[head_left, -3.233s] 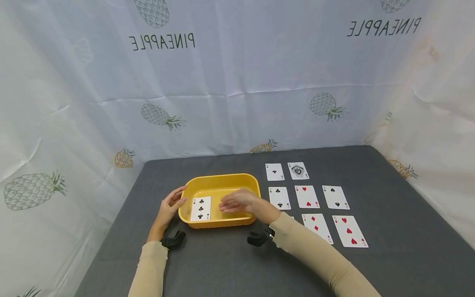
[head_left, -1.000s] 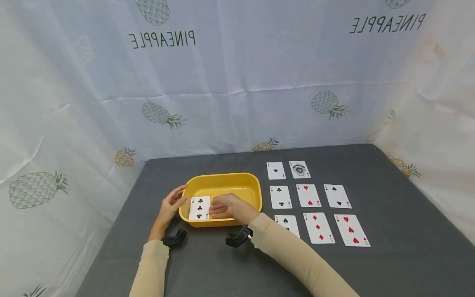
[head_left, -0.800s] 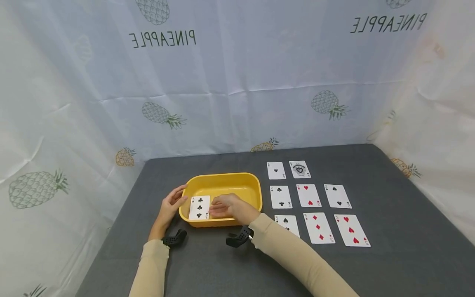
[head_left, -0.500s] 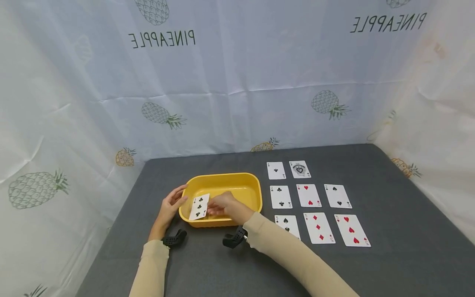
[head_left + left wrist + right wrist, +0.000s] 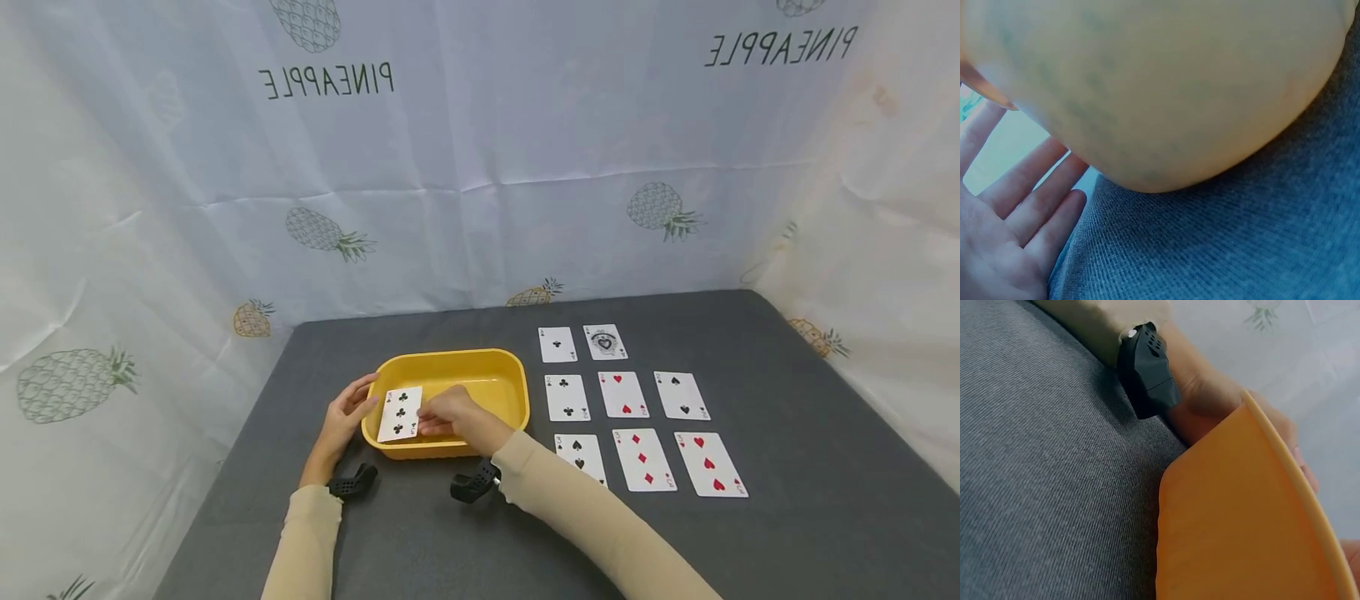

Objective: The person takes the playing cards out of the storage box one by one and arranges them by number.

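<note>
A yellow tray (image 5: 487,392) lies on the dark table, and in its left half is a three of clubs (image 5: 400,414). My right hand (image 5: 459,417) reaches over the tray's near side and pinches the card's right edge. The card sits slightly askew; whether anything lies under it I cannot tell. At the tray's left end my left hand (image 5: 343,419) touches the rim. In the left wrist view, its fairly straight fingers (image 5: 1041,209) lie along the outer wall. In the right wrist view, the tray wall (image 5: 1235,519) hides much of the right hand.
Face-up cards stand in rows right of the tray: ace of clubs (image 5: 557,344) and an ornate ace (image 5: 605,342); two of clubs (image 5: 567,397), hearts (image 5: 623,394), spades (image 5: 682,396); three of spades (image 5: 581,457), diamonds (image 5: 644,460), hearts (image 5: 711,464). A pineapple-print curtain (image 5: 465,250) hangs behind.
My right hand has moved left to the three of clubs and taken its right edge. The card has tilted and shifted slightly up and left. My left hand has stayed at the tray.
</note>
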`<state>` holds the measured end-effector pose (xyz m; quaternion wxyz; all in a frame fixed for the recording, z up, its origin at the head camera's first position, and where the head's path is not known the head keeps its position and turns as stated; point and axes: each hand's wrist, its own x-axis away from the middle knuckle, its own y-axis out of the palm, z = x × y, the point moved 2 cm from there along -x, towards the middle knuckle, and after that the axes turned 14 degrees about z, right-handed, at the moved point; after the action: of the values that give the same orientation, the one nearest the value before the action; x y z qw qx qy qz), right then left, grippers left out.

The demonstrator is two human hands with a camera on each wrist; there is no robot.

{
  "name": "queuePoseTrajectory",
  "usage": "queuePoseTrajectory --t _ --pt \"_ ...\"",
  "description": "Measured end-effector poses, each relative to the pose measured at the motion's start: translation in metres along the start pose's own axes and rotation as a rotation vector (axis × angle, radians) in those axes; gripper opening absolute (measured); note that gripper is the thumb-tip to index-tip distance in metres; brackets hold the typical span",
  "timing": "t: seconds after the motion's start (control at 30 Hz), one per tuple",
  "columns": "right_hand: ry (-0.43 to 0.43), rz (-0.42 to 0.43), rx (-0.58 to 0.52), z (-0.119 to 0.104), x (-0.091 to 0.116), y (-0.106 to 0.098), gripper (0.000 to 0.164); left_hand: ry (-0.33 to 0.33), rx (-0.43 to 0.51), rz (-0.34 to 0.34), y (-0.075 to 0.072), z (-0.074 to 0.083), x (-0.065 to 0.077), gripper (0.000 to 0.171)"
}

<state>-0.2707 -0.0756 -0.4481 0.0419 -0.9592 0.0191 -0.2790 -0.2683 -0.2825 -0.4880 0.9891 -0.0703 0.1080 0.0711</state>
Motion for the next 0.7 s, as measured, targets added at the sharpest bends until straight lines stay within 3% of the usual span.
queuePoseTrajectory --t 0.27,0.47,0.63,0.7 --pt "-0.074 -0.043 -0.005 -0.003 0.008 -0.015 0.015 0.002 -0.040 0.018 0.000 0.002 0.001 0.045" --pt "-0.149 -0.101 -0.036 -0.006 0.016 -0.035 0.019 0.000 -0.096 0.051 0.002 0.003 0.003 0.043" --pt "-0.149 -0.106 -0.075 -0.011 0.020 -0.052 0.022 0.009 -0.115 0.065 0.003 0.001 0.003 0.042" --pt "-0.189 -0.156 -0.069 -0.011 0.025 -0.063 0.023 0.010 -0.112 0.069 0.004 0.000 0.003 0.042"
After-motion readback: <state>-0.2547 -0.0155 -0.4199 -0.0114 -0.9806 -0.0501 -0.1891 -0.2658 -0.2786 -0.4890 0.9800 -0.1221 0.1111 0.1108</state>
